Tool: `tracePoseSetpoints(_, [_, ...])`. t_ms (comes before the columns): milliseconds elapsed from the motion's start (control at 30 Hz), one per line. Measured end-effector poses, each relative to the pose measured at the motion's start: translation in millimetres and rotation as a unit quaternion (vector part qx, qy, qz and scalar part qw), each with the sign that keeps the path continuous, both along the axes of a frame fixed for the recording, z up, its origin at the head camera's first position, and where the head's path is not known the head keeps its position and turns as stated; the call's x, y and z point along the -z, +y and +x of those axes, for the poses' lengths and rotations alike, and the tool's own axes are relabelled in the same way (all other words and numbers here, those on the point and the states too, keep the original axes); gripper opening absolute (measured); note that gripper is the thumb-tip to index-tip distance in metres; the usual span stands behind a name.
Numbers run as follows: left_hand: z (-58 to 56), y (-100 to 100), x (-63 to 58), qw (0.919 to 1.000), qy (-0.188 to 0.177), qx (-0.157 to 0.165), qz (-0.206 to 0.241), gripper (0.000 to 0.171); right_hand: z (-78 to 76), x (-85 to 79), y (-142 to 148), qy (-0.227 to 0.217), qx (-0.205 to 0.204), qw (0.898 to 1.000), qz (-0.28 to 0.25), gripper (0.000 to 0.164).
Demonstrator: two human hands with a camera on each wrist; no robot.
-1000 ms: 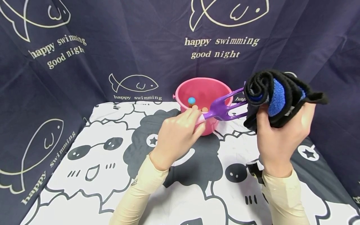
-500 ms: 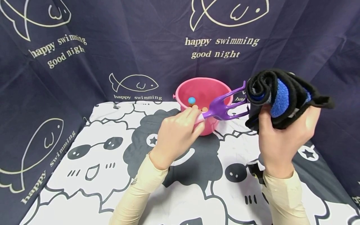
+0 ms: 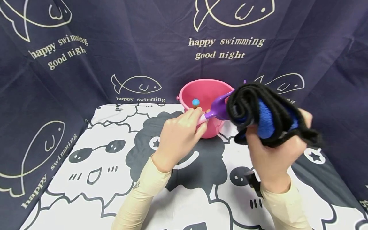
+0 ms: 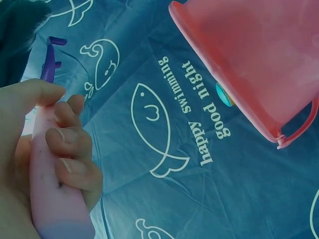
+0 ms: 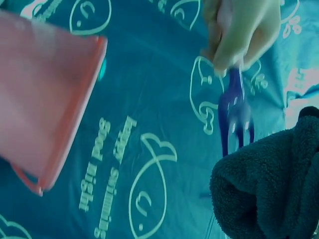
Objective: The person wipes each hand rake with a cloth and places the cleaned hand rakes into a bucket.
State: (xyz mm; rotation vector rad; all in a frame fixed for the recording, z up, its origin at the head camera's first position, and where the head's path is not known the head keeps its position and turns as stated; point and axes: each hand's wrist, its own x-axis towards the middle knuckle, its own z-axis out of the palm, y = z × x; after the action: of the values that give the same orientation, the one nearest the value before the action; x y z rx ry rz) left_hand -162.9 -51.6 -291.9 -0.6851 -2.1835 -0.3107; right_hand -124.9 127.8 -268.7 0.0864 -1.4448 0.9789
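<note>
My left hand (image 3: 179, 137) grips the pink handle (image 4: 57, 184) of a purple hand rake (image 3: 218, 109), its tines pointing right in the head view. Fingers wrap the handle in the left wrist view. A rolled, fuzzy towel (image 3: 265, 118), black with blue patches, is held up in my right hand (image 3: 273, 163), thumb on its near side. The towel overlaps the tines and hides most of them in the head view. In the right wrist view, the rake's tines (image 5: 232, 129) reach down to the towel's edge (image 5: 269, 174).
Behind the rake stands a pink bucket (image 3: 211, 91) with a blue-topped ball (image 3: 195, 102) visible inside its rim. A white and dark cartoon-print sheet (image 3: 95, 163) covers the surface. Dark blue fish-print fabric (image 3: 161, 38) hangs at the back and sides.
My right hand first shifts slightly right, uncovering the tines, then swings left and down with the towel, covering them again. My left hand and the rake handle stay nearly still.
</note>
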Motion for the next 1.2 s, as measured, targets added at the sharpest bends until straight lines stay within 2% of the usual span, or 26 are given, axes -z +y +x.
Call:
tracePoseSetpoints(133, [0.2, -1, 0.5, 1.0000, -0.004, -0.004, 0.003, 0.012, 1.0, 9.9, -12, 0.016, -0.088, 0.995, 0.039, 0.046])
tracePoseSetpoints(300, [0.2, -3, 1.0, 0.9999, -0.005, 0.001, 0.009, 0.013, 1.9, 20.4, -23, -0.003, -0.113, 0.988, 0.108, 0.038])
tracePoseSetpoints(433, [1.1, -4, 1.9, 0.9993, 0.004, 0.023, 0.028, 0.009, -1.2, 26.4, -29, -0.005, -0.129, 0.980, 0.153, 0.028])
tracePoseSetpoints(600, [1.8, -5, 2.7, 0.9987, 0.006, 0.043, 0.026, 0.013, -4.3, 29.9, -29, -0.029, -0.120, 0.976, 0.181, 0.029])
tracePoseSetpoints(1200, [2.7, -3, 2.6, 0.9989, -0.002, 0.042, 0.020, 0.018, -5.7, 31.2, -29, -0.031, -0.096, 0.977, 0.188, 0.031])
